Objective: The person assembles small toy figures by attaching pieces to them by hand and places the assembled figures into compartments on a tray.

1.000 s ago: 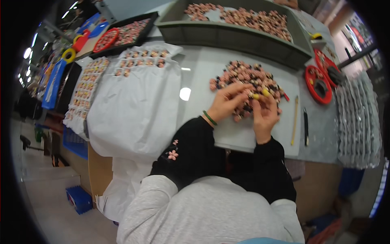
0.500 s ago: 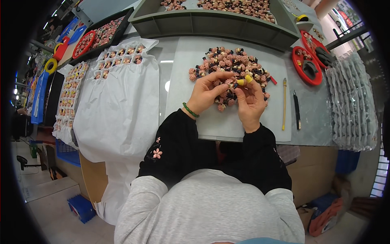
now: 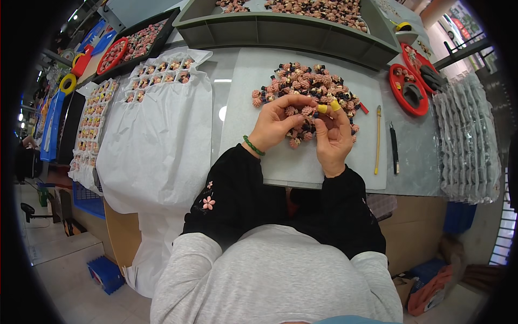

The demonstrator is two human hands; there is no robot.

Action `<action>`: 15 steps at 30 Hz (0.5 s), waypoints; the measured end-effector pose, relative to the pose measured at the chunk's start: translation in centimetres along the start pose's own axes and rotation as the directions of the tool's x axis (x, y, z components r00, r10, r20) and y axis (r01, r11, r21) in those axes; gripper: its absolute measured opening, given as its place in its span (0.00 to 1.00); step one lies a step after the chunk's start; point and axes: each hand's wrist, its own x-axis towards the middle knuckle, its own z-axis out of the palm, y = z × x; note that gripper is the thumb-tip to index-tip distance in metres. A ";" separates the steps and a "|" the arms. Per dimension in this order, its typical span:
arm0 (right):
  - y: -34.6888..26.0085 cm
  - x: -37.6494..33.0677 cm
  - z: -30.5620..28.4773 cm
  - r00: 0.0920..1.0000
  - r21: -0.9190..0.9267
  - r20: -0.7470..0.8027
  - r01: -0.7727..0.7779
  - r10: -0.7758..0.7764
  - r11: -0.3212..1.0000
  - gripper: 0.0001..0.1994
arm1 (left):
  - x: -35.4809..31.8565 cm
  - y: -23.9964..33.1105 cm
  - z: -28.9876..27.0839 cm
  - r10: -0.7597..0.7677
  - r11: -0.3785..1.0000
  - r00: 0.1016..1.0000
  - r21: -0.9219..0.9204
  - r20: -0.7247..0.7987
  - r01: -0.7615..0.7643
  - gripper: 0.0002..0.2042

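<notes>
My left hand (image 3: 276, 125), with a green braided bracelet at the wrist, pinches a small pink figurine (image 3: 308, 112) between thumb and fingertips. Opposite it, my right hand (image 3: 333, 141) has its fingertips closed at the same figurine; yellow covers sit on two of its fingers. Fingers hide part of the piece. Just beyond both hands spreads a pile of similar pink, cream and dark blue figurines (image 3: 310, 80), lying on a white sheet (image 3: 291, 170).
A grey-green crate (image 3: 280, 33) of figurines stands behind the pile. Rightward lie a yellow-handled brush (image 3: 377, 146), a dark pen-like tool (image 3: 394, 148), red dishes (image 3: 396, 89) and stacked clear trays (image 3: 468, 137). Leftward are a white-covered tray of figurines (image 3: 156, 135) and a black tray (image 3: 156, 46).
The figurine has turned slightly in my fingertips, and more of its pink side shows. Both hands stay in nearly the same place over the pile's near edge.
</notes>
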 end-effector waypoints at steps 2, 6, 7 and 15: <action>0.1 0.0 0.0 1.000 0.020 -0.005 0.004 -0.004 1.000 0.24 | 0.0 -0.1 -0.1 -0.024 1.000 1.000 -0.006 -0.007 0.024 0.16; 0.2 0.1 0.1 1.000 0.010 0.007 0.029 -0.029 1.000 0.24 | 0.1 -0.1 -0.2 0.092 0.993 0.995 0.074 0.036 -0.094 0.15; 0.2 0.1 0.1 1.000 0.011 -0.004 0.030 -0.030 0.999 0.25 | 0.1 -0.1 -0.2 0.085 0.993 0.996 0.082 0.019 -0.087 0.15; 0.1 0.1 -0.1 0.998 -0.114 0.058 0.029 -0.023 0.993 0.23 | 0.1 0.1 -0.1 0.029 1.000 0.999 -0.002 -0.015 -0.029 0.16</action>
